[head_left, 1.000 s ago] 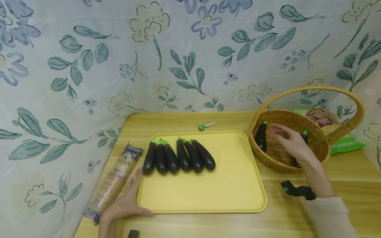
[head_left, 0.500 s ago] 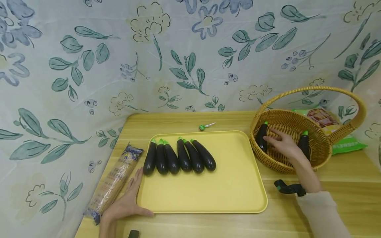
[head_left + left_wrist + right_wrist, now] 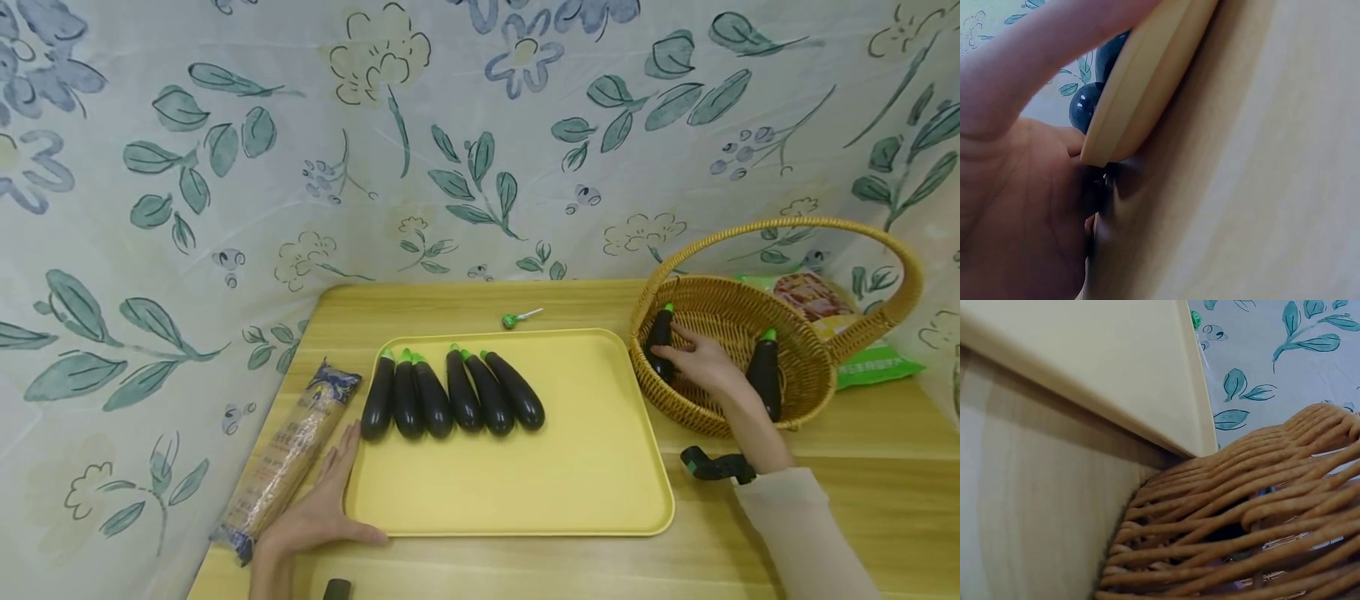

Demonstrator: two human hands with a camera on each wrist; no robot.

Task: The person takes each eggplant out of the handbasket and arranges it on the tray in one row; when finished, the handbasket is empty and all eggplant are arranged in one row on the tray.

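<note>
In the head view a yellow tray [image 3: 570,492] bears several dark eggplants [image 3: 457,396] in a row, green stems pointing away. My left hand [image 3: 318,508] lies with fingers spread at the tray's left front corner, thumb along the front rim; in the left wrist view the palm is right at the tray's edge [image 3: 1132,94]. My right hand [image 3: 705,362] reaches into the wicker basket [image 3: 675,404] and grips an eggplant [image 3: 660,333] by its middle, thumb and fingers on either side. Another eggplant [image 3: 765,375] leans in the basket's right part. In the right wrist view the basket weave hides this hand.
A pack of dry noodles [image 3: 292,458] lies left of the tray, close to the left hand. Behind the tray is a green lollipop [image 3: 510,321]. A green food bag [image 3: 873,362] stands behind the basket, whose tall handle [image 3: 795,223] arches over it. Floral cloth hangs at the back.
My right hand has moved left inside the basket and closed on the left eggplant, uncovering the right one. My left hand and the tray have stayed put.
</note>
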